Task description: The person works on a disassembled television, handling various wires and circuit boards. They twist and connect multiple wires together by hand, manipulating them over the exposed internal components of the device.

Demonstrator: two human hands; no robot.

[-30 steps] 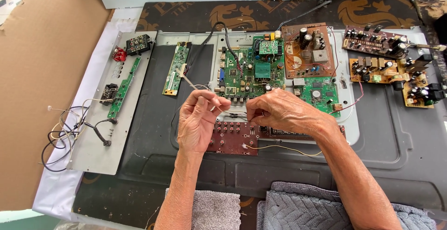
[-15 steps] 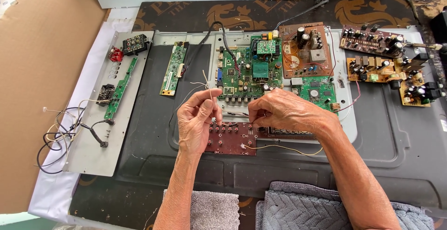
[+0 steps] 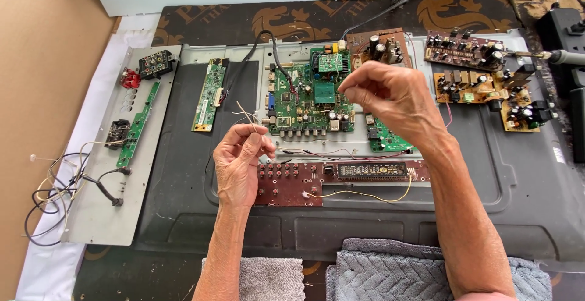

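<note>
Left hand [image 3: 239, 166] pinching thin wires [image 3: 248, 116] over red board [image 3: 286, 184]. Right hand [image 3: 390, 97] up above green board [image 3: 308, 100], fingers pinched together, holding what, cannot tell.

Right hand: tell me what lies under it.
The right hand hovers over the large green circuit board and a smaller green board. Whatever parts sit directly beneath the palm and wrist are hidden.

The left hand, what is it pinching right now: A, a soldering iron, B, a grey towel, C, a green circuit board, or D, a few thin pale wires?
D: the left hand pinches thin pale wires between thumb and fingers, their ends sticking up above the brown button board.
</note>
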